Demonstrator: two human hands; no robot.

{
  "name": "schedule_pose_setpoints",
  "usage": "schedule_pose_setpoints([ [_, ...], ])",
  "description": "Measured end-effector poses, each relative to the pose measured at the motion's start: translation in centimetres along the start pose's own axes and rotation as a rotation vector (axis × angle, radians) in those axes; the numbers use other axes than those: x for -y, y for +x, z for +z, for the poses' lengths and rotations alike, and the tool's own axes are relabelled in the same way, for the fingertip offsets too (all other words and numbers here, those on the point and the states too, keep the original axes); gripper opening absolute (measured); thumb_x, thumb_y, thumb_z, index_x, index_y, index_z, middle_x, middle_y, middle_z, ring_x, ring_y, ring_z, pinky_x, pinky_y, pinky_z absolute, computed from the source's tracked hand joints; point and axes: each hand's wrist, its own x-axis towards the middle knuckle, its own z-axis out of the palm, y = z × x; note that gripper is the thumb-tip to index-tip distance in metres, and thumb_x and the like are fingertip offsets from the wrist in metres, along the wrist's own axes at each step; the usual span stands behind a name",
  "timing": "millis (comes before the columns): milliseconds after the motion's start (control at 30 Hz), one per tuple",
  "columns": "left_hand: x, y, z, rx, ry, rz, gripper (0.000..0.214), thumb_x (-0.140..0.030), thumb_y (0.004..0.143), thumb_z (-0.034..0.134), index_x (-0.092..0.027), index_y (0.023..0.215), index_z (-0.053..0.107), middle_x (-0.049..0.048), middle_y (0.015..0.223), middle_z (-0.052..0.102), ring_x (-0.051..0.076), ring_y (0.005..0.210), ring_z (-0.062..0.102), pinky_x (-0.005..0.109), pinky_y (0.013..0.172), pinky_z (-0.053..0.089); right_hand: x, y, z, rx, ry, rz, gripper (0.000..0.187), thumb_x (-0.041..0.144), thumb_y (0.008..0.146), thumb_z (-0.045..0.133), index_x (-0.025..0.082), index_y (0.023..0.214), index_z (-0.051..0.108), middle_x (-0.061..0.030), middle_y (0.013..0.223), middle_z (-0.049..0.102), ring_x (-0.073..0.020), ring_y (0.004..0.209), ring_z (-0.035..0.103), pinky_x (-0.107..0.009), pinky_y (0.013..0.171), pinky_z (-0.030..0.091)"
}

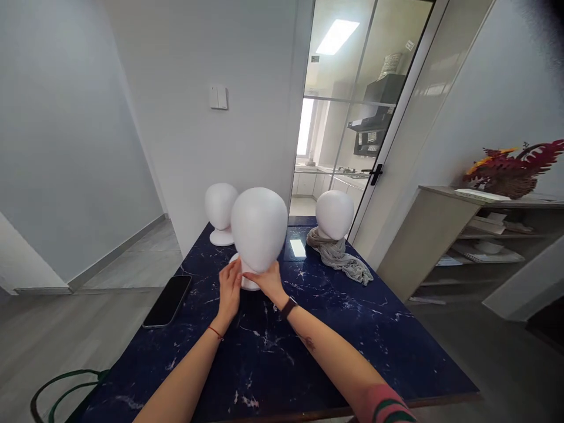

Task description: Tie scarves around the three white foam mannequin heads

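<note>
A white foam mannequin head [259,229] stands upright on the dark blue marble table [335,346], in the middle. My left hand [230,289] rests against the left side of its neck and base, fingers together and curved round it. My right hand [269,281] holds the neck from the right and front, a black watch on that wrist. Both hands grip the head low down.
A second mannequin head [220,210] stands behind at the left. A third one [335,214] stands at the back right with a grey scarf [340,257] round its base. A black phone [167,301] lies at the table's left edge. A shelf unit [480,235] stands at the right.
</note>
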Motion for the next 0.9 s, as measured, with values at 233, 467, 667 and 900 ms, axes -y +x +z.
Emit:
schedule_pose_setpoints([
  [233,-2.9,-3.1,4.0,0.424,-0.195,-0.034,0.051,-0.042,0.094,0.037,-0.025,0.141,0.038,0.0074,0.147,0.038,0.021,0.136,0.031,0.042,0.115,0.022,-5.2,-2.7,-7.8,-0.097,-0.106,0.077,0.085,0.052,0.050,0.080,0.013,0.120,0.050,-0.0152,0.118,0.056,-0.0315,0.112,0.051,-0.046,0.094,0.044],
  [467,-0.2,-1.3,4.5,0.273,-0.086,-0.054,0.050,-0.032,0.090,0.042,-0.019,0.138,0.039,0.0115,0.143,0.042,0.023,0.134,0.036,0.045,0.113,0.026,-6.7,-2.6,-8.4,-0.127,-0.124,0.137,0.082,0.051,0.049,0.079,0.013,0.117,0.052,-0.0156,0.117,0.058,-0.0319,0.112,0.053,-0.045,0.093,0.045],
  [667,3.1,4.9,6.3,0.107,0.162,-0.135,0.062,-0.019,0.076,0.056,-0.016,0.136,0.040,0.0162,0.144,0.036,0.029,0.137,0.029,0.048,0.111,0.026,-7.0,-2.7,-8.3,-0.125,-0.025,0.188,0.075,0.047,0.050,0.079,0.015,0.114,0.055,-0.0133,0.112,0.063,-0.0304,0.106,0.057,-0.042,0.087,0.048],
  [900,3.7,7.5,7.5,0.063,0.083,-0.388,0.028,-0.018,0.060,0.066,-0.016,0.087,0.063,0.0192,0.132,0.050,0.035,0.126,0.041,0.048,0.103,0.032,-7.1,-3.3,-8.4,-0.106,0.006,0.202,0.080,0.049,0.050,0.079,0.014,0.117,0.053,-0.0149,0.115,0.062,-0.0317,0.108,0.057,-0.043,0.088,0.049],
])
